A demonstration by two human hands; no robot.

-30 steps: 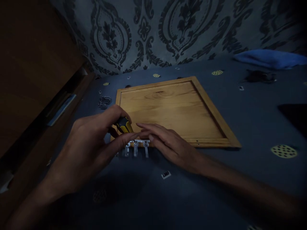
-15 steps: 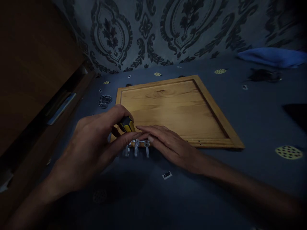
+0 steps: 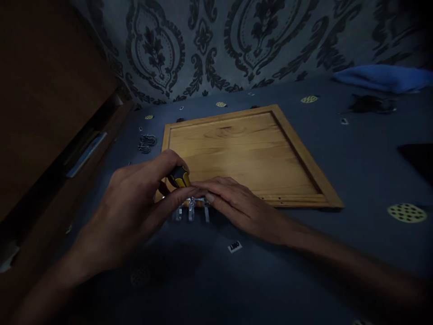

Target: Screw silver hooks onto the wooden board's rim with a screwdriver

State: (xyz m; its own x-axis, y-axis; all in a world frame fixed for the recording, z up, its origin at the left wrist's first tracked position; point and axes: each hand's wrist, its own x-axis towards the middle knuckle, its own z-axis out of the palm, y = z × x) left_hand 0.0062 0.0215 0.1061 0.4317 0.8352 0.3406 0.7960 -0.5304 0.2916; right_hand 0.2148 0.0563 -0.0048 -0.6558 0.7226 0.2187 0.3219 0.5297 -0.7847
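Observation:
A square wooden panel (image 3: 250, 149) with a raised frame lies flat on a blue patterned cloth. At its near left corner a small metal hook rack (image 3: 191, 211) with three hooks sticks out over the cloth. My left hand (image 3: 135, 207) is closed round a black and yellow screwdriver handle (image 3: 179, 177), held over that corner. My right hand (image 3: 237, 205) lies flat with fingers stretched out, its fingertips pressing on the metal rack and the panel's front edge.
A dark wooden cabinet (image 3: 50, 104) stands along the left. Small metal hooks (image 3: 146, 143) lie left of the panel. A folded blue cloth (image 3: 382, 77) and a dark object (image 3: 370, 104) sit at the far right. A small white tag (image 3: 234, 246) lies near my right wrist.
The hands have stayed at the panel's corner; my left thumb and fingers have shifted slightly on the screwdriver handle. The view has drifted a little.

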